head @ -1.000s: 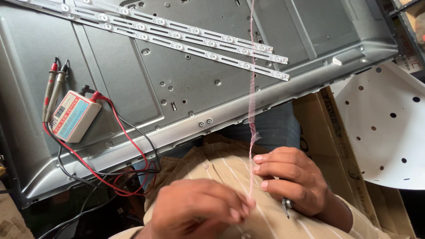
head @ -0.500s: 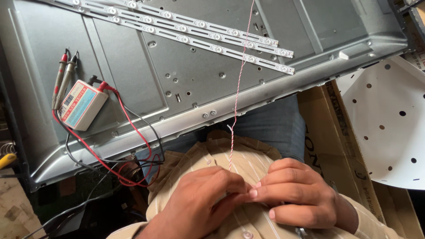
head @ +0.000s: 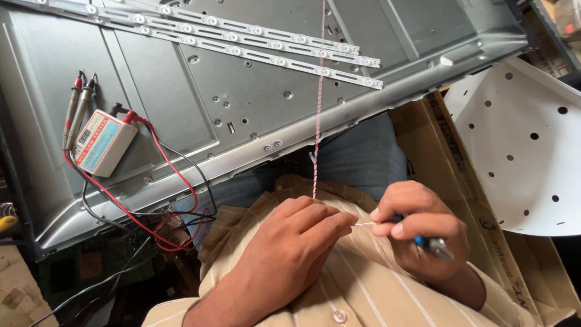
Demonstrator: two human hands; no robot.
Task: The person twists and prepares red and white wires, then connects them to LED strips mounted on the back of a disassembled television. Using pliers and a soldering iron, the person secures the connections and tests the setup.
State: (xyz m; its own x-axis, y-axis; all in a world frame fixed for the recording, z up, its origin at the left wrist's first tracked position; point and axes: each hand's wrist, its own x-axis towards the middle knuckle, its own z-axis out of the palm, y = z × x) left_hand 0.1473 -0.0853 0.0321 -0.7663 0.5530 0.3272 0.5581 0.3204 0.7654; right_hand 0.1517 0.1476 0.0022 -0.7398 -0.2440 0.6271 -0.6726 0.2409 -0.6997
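From my head camera I see both hands drawn in close over my striped shirt (head: 375, 284), knuckles up, facing each other. My left hand (head: 290, 245) is curled tight, fingertips pinched on the red-and-white twisted string (head: 318, 121), which runs straight up from that pinch and out of the top of the picture. My right hand (head: 420, 233) is also closed: thumb and forefinger nip a short pale stretch of the same string just beside the left fingertips, while the remaining fingers wrap a blue-handled tool (head: 431, 244) whose metal tip pokes out to the lower right; I cannot tell what kind of tool it is. So the string sits between the two pinches, in front of my chest and over the edge of the grey metal panel (head: 254, 97). On that panel I count three light strips (head: 254, 42) lying side by side, cut off at the upper left. One small tester box (head: 103, 142) rests on the panel's left part, with two probes (head: 77, 106) beside it and red and black leads looping down off the edge. A single white perforated sheet (head: 520, 145) lies to the right over brown cardboard (head: 460, 175), its far side out of frame. The clutter below the panel at lower left is too dark to make out.
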